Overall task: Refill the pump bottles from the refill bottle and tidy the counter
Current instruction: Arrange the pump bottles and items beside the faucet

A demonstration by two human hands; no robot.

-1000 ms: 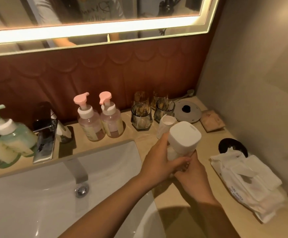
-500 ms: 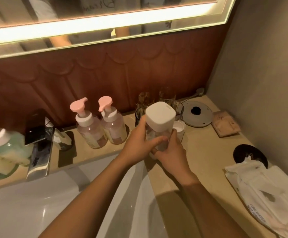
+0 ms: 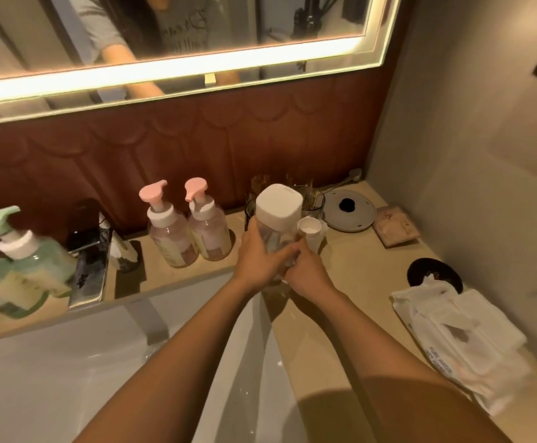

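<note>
Head view: mid frame, the left hand (image 3: pixel 257 259) and right hand (image 3: pixel 308 273) both wrap around the white-topped bottle (image 3: pixel 279 208). Hold it straight and steady so nothing spills. Farther back, to its left, stand the pink pump bottles (image 3: pixel 172 238).

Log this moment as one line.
left hand: grips clear bottle with white square cap | right hand: grips its lower part | place: over beige counter

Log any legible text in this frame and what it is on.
"PURE WATER": white wipes pack; the line beneath is blurred.
Pink pump bottles, labels: too blurred.
Green pump bottle, label: too blurred.
Shirt print in mirror: reversed, unreadable.
White-capped bottle: no text seen.
</note>
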